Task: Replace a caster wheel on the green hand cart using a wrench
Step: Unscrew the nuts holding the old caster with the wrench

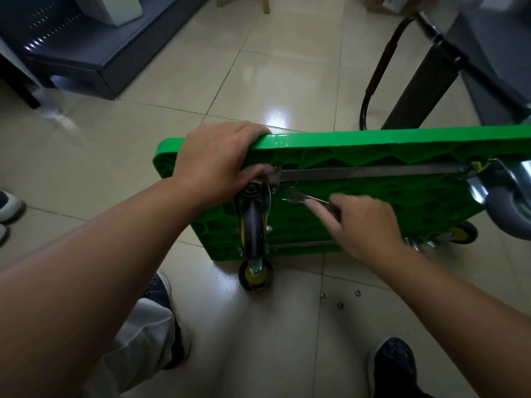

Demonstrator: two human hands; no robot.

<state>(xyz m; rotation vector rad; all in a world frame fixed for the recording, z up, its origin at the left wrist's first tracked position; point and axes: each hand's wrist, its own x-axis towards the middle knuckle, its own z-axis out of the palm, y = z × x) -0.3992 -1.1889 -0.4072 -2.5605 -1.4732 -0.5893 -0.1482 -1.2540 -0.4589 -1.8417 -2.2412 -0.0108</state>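
Observation:
The green hand cart (373, 150) stands on its side on the tiled floor, ribbed underside facing me. A black caster wheel (254, 228) in a metal fork sits at the upper left corner of the underside. My left hand (218, 162) grips the cart's top edge, thumb down on the caster's mounting plate. My right hand (362, 222) holds a metal wrench (301, 198), its head just right of the mounting plate. A second caster with a yellow hub (255, 275) rests on the floor below.
Three small nuts or washers (340, 305) lie on the floor tiles below the cart. A larger grey caster (508, 202) and another yellow-hub wheel (462, 232) are at the right. The cart's black handle (376, 73) extends behind. A dark cabinet (86, 53) stands upper left. My shoes are below.

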